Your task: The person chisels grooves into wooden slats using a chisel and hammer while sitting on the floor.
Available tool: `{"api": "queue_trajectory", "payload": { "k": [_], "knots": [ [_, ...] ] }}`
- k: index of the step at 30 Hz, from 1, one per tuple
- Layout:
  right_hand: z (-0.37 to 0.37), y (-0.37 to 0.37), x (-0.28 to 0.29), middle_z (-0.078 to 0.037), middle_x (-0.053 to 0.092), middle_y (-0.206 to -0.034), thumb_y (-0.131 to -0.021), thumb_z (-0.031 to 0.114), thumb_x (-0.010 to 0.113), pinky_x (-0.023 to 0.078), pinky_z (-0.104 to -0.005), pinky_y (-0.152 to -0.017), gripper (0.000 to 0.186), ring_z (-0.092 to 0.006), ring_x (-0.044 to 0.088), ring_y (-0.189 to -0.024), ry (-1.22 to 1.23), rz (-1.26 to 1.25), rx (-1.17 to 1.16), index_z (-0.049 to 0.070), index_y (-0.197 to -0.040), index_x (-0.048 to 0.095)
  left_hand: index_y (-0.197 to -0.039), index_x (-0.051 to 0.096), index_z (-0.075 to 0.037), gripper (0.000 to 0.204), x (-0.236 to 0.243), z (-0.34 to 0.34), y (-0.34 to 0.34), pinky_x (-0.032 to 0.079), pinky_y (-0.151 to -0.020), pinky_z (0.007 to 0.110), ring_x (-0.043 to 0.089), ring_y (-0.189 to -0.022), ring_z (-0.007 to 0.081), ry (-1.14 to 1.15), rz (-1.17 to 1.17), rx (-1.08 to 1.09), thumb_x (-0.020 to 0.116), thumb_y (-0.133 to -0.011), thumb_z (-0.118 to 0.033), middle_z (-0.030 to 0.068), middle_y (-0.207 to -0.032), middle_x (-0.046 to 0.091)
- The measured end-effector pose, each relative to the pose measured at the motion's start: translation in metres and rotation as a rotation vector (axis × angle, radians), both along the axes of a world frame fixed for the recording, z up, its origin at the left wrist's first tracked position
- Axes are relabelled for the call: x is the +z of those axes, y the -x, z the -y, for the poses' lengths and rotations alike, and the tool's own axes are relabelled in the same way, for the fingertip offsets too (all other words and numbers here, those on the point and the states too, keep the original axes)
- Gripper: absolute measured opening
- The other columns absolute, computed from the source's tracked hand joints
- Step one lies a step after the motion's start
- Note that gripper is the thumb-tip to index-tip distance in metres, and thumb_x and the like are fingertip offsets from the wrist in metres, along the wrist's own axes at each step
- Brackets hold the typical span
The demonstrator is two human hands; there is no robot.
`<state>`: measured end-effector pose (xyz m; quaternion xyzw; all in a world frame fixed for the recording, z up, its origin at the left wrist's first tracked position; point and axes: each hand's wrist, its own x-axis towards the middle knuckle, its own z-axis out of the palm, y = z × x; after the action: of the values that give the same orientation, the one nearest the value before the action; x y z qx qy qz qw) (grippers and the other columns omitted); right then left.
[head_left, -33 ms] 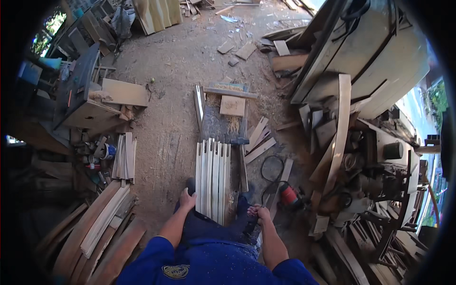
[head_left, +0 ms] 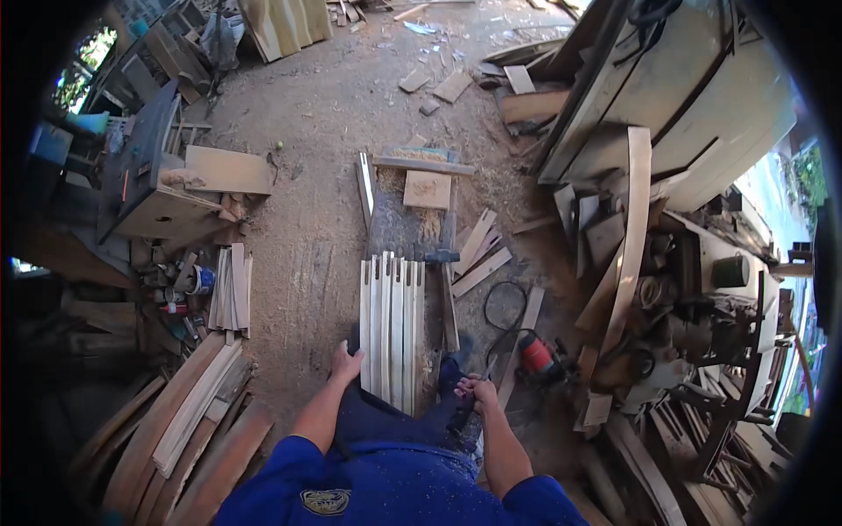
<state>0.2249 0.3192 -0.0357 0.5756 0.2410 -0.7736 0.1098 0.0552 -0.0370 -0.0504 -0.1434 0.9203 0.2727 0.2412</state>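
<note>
Several pale, slotted wooden strips (head_left: pixel 386 329) lie side by side lengthwise on a dark bench (head_left: pixel 399 232). A hammer (head_left: pixel 441 256) lies crosswise beyond their slotted ends, near a square wooden block (head_left: pixel 427 189). My left hand (head_left: pixel 347 361) is at my left leg beside the strips, thumb apart, holding nothing visible. My right hand (head_left: pixel 475 388), right of the strips by my right leg, has curled fingers around something small and slim that I cannot make out.
A red-and-black power tool (head_left: pixel 539 358) with a coiled cable lies at right among offcuts (head_left: pixel 481 272). Curved boards (head_left: pixel 171 421) are piled at lower left, a cabinet (head_left: pixel 140 175) stands left, and large panels (head_left: pixel 667 114) lean at upper right.
The view has shifted slightly, so the bench sits a little higher in the picture. My right hand has moved slightly upward, with its fingers still curled.
</note>
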Motion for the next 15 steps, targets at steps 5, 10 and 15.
{"api": "queue_trajectory", "payload": {
  "k": [5,10,15],
  "knots": [
    [0.012,0.013,-0.035,-0.005,0.063,-0.099,-0.094,0.007,0.062,0.056,-0.0371,-0.068,0.03,-0.013,0.06,-0.079,-0.328,0.077,0.129,0.005,-0.123,0.054,-0.138,0.046,0.006,0.086,-0.003,-0.063,0.063,0.038,-0.11,0.045,0.049,-0.129,0.0426,-0.154,0.212,0.104,0.072,-0.081,-0.052,0.0298,-0.137,0.052],
    [0.01,0.07,-0.066,-0.014,0.066,-0.119,-0.077,-0.003,0.054,0.048,-0.0355,-0.097,0.055,-0.0295,0.063,-0.111,-0.954,-0.086,0.285,0.0,-0.132,0.053,-0.126,0.054,0.009,0.087,-0.024,-0.088,0.068,0.04,-0.107,0.047,0.052,-0.123,0.0431,0.065,0.036,0.053,0.075,-0.075,-0.059,0.0325,-0.128,0.054],
    [-0.029,0.17,-0.052,-0.018,0.069,-0.111,-0.076,0.002,0.061,0.05,-0.0379,-0.092,0.067,-0.0278,0.066,-0.105,-0.687,-0.085,0.873,0.004,-0.142,0.048,-0.113,0.059,0.007,0.079,-0.032,-0.08,0.079,0.045,-0.101,0.046,0.056,-0.115,0.0425,-0.08,0.072,0.036,0.079,-0.073,-0.058,0.0285,-0.116,0.06]
  ]
}}
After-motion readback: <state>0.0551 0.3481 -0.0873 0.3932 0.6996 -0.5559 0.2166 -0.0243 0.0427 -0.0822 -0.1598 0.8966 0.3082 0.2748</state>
